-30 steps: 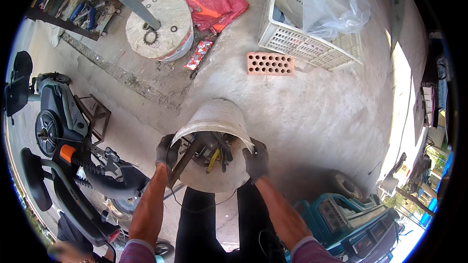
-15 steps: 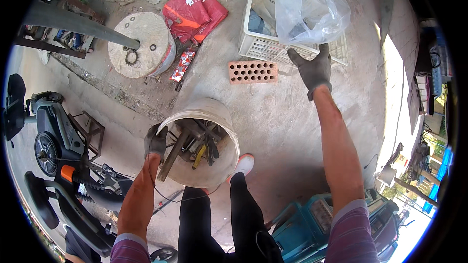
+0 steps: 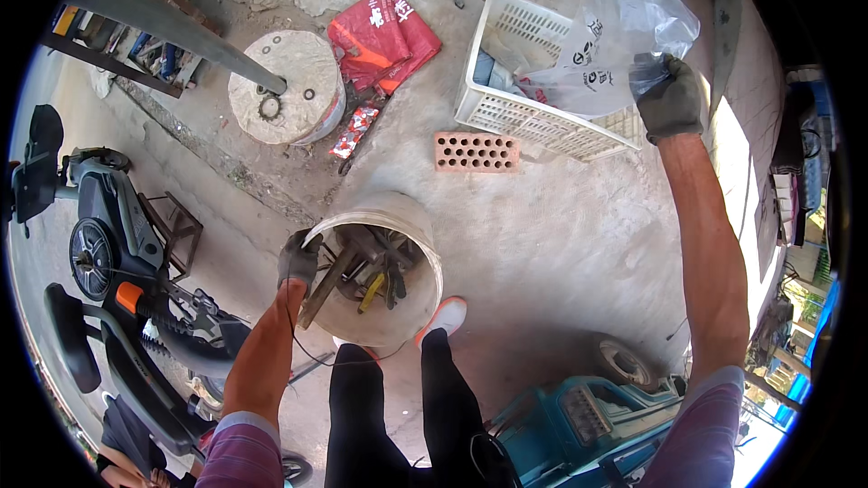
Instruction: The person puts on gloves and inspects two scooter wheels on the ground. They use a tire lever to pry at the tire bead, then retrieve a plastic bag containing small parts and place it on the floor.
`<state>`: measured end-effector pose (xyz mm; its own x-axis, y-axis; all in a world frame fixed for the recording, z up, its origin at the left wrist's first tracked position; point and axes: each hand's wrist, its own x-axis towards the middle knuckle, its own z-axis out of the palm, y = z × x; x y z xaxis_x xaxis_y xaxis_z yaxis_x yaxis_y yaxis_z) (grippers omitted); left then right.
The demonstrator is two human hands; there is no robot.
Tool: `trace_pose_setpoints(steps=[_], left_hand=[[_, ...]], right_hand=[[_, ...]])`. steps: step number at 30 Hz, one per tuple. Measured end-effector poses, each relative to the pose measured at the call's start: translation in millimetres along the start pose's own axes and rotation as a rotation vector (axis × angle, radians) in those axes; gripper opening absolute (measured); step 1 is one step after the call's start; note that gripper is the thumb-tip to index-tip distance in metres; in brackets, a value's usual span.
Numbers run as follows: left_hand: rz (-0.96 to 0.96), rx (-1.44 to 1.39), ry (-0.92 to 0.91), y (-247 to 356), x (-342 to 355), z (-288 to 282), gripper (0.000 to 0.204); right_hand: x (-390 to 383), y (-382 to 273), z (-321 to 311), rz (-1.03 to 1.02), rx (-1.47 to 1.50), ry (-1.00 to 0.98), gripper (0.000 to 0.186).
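Observation:
My left hand (image 3: pixel 298 262), in a dark glove, is closed on the left rim of a whitish plastic bucket (image 3: pixel 398 203). The bucket tilts with its mouth toward me; inside lie several worn hand tools, among them one with a yellow handle (image 3: pixel 371 294) and a wooden bar (image 3: pixel 327 285) leaning on the rim. My right hand (image 3: pixel 671 107), gloved too, grips the edge of a clear plastic bag (image 3: pixel 619 36). This bag spreads over the right part of a white slatted crate (image 3: pixel 561 119), which has crumpled cloth-like and plastic items at its left end.
A perforated brick (image 3: pixel 477 154) lies between bucket and crate. Far left stand a round concrete base (image 3: pixel 298 104) with a post, a red sack (image 3: pixel 380 36) and a red-white packet (image 3: pixel 354 131). An electric scooter (image 3: pixel 122 244) is at left, a teal vehicle (image 3: pixel 542 434) at lower right.
My right hand, spread beside the bag half a second ago, has moved right and taken hold of it. The bag is pulled up and rightward. My left hand stays on the bucket rim.

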<state>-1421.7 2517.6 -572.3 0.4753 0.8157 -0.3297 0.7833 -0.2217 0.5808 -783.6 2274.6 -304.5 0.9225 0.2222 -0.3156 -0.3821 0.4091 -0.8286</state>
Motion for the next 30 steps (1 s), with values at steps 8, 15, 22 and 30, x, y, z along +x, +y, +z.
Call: trace_pose_setpoints(steps=[8,15,22,30], left_hand=[[-0.053,0.057,-0.026,10.8,-3.2,-8.7,0.039],[-0.036,0.005,-0.049,6.5,1.5,0.7,0.040],[-0.101,0.067,-0.049,16.4,1.4,-12.4,0.039],[-0.081,0.062,-0.064,12.2,2.5,-5.2,0.037]], right_hand=[[-167.4,-189.1,21.8,-0.270,-0.321,-0.113,0.040],[-304.6,-192.7,-78.2,-1.235,-2.262,0.007,0.031],[-353.7,-55.4,-111.8,-0.402,-1.128,0.064,0.032],[-416.0,32.9,-149.3,-0.340,-1.402,-0.291,0.036]])
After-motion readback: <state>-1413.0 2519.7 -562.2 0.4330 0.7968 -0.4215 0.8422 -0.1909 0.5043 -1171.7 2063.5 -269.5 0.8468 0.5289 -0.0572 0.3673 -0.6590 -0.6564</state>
